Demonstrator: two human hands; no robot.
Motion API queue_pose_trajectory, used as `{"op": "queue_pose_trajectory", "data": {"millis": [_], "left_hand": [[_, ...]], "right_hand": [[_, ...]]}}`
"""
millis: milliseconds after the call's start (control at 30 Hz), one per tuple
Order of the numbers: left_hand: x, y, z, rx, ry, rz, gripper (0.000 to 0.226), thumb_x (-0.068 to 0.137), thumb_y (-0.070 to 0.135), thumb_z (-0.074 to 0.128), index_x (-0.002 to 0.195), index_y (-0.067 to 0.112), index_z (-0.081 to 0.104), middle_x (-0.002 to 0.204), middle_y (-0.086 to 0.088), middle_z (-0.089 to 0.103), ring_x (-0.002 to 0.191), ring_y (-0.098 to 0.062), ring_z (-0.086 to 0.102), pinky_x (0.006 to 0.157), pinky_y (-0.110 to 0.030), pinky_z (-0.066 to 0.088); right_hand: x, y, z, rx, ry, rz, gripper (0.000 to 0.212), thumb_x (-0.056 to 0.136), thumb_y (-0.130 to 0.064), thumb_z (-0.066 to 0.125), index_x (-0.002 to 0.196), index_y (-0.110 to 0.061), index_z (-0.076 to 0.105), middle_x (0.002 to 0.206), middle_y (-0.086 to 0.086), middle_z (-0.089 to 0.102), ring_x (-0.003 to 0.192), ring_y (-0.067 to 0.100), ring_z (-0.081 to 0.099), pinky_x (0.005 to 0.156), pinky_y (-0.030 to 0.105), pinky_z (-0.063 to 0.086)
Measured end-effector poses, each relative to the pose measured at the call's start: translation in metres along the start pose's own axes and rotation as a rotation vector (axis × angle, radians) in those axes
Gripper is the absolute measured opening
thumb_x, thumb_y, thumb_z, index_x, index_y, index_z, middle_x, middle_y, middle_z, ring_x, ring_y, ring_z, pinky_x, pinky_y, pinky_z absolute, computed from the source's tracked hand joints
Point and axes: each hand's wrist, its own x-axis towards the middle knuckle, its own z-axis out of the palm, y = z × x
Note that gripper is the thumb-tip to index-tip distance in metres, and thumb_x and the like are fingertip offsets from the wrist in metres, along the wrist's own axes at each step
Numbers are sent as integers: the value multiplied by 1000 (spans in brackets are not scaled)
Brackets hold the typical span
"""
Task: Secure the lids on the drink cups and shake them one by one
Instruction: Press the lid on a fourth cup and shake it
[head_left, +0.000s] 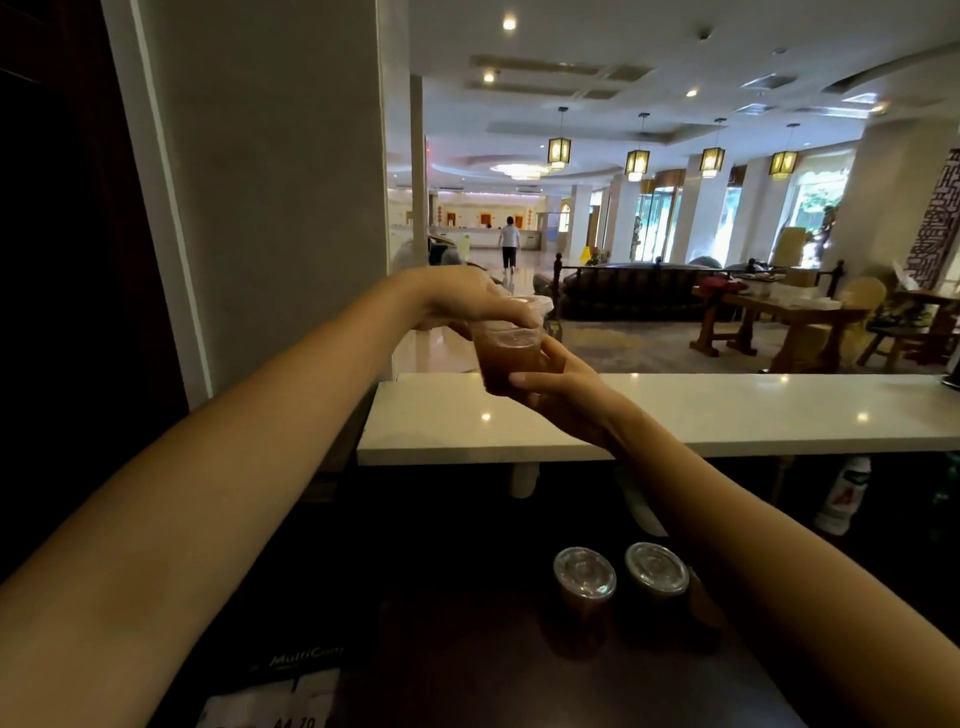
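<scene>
Printed writing shows only at the lower left: a black package (306, 659) reads "MultiCom" in pale italic letters, and on the white panel below it "A4 70" can be made out, the rest cut off by the frame edge. A white bottle (842, 493) standing in the shadow at the right carries a red mark too blurred to read. The held cup (500, 361) is raised in the air in front of the person, above the near end of a glossy white ledge (727, 415). It is a clear, tapered plastic tumbler holding a brownish-red drink. A clear, domed plastic lid (529, 306) sits on its mouth, tilted, with its right edge higher. The left hand (465, 301) comes over from above, its fingers curled down over the lid's rim and gripping it. The right hand (563, 397) reaches up from below, its fingers wrapped round the lower body of the cup, the thumb on the near wall. Below, on the dark wooden tabletop (457, 654), two more cups stand upright close side by side, the left cup (584, 578) and the right cup (657, 569), each capped with a round, ribbed, transparent lid that catches the light over a dark drink.
</scene>
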Motion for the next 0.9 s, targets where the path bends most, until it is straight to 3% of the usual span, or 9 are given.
{"op": "queue_pose_trajectory", "data": {"millis": [100, 267, 367, 533, 633, 733, 900], "left_hand": [[3, -5, 20, 61, 7, -23, 55, 78, 48, 65, 113, 6, 59, 113, -11, 60, 105, -25, 56, 90, -35, 49], [3, -30, 58, 19, -59, -130, 62, 73, 44, 72, 121, 8, 56, 119, -8, 58, 108, -23, 55, 94, -36, 48], [3, -49, 85, 8, -47, -165, 72, 70, 42, 76, 129, 10, 48, 122, -4, 52, 112, -22, 51, 97, -35, 45], [6, -73, 121, 62, -62, -190, 71, 70, 42, 76, 128, 10, 50, 114, 0, 52, 105, -16, 50, 95, -29, 41], [9, -84, 139, 52, -75, -232, 71, 69, 39, 77, 128, 12, 49, 116, 1, 53, 103, -13, 48, 86, -25, 42], [12, -94, 151, 36, -102, -278, 77, 69, 37, 78, 134, 13, 44, 131, -2, 51, 110, -13, 47, 95, -26, 40], [20, -100, 163, 58, -129, -365, 93, 67, 39, 79, 142, 14, 32, 144, -1, 41, 128, -17, 41, 97, -22, 34]], "right_hand": [[-7, 21, -4, -73, -7, 12, 58, 80, 14, 55, 129, -13, 40, 120, 9, 54, 113, 25, 54, 99, 39, 47], [-20, 60, -39, -222, -114, 173, 61, 82, 2, 63, 134, -19, 41, 129, 8, 56, 116, 20, 58, 90, 28, 51], [-31, 88, -69, -599, -147, 403, 58, 83, -11, 68, 135, -18, 43, 133, 5, 54, 123, 18, 53, 101, 30, 46], [-45, 147, -112, -1243, -209, 742, 85, 79, -39, 70, 147, -22, 22, 152, 5, 31, 139, 25, 32, 113, 40, 31], [-46, 174, -129, -1566, -254, 773, 102, 72, -46, 74, 149, -23, 11, 157, 8, 15, 143, 35, 17, 114, 46, 24], [-43, 193, -148, -1645, -309, 774, 119, 63, -46, 80, 150, -24, 2, 158, 10, 3, 143, 39, 10, 115, 50, 22], [-40, 204, -160, -1687, -397, 732, 119, 61, -38, 84, 149, -22, 5, 153, 12, 14, 139, 39, 18, 111, 50, 31]]}}
